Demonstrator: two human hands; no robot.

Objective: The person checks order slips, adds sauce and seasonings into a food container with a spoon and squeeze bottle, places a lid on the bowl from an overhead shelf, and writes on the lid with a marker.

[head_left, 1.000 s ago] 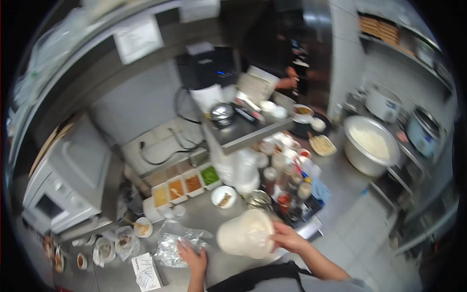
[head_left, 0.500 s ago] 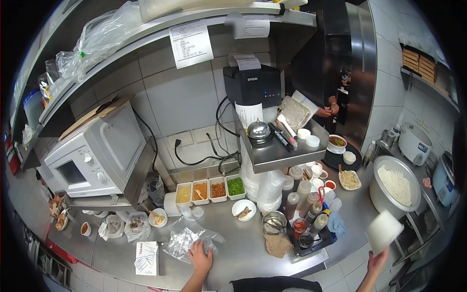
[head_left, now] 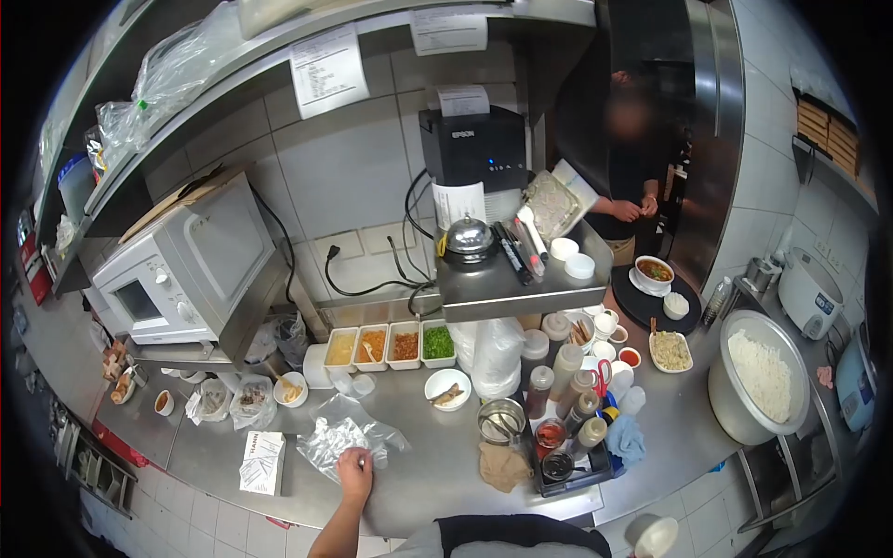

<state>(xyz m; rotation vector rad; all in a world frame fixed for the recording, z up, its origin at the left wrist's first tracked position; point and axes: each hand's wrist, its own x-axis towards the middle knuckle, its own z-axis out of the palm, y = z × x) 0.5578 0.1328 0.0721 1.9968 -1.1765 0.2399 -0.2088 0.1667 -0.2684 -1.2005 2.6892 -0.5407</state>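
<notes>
Reaches in from the bottom edge with the left forearm, slanting away from the torso and a little rightward. Rests the left hand (head_left: 354, 472), back upward, on the near edge of a clear plastic bag (head_left: 330, 432). Bends the fingers slightly, close together, with tips down on the crinkled film. Cannot tell whether pinching the film or merely pressing it. Locate the bag lying loosely spread on the steel counter (head_left: 423, 498), just right of a white box (head_left: 262, 462) and in front of the small clear cups. Cannot see the right hand, nor its grip. Note a pale tub (head_left: 654, 537) at the bottom edge, tilted, partly cut off by the frame, seen against the floor tiles beyond the counter's front edge. Cannot tell what supports it.

Count four tubs of toppings (head_left: 402, 346) behind the bag, in a row near the wall. See to their right a white bowl (head_left: 447, 390); nearer the front, a brown cloth (head_left: 504, 466) beside a dark bottle tray (head_left: 575, 479). Note at the back a co-worker in dark clothes, with hands (head_left: 637, 209) close together.
</notes>
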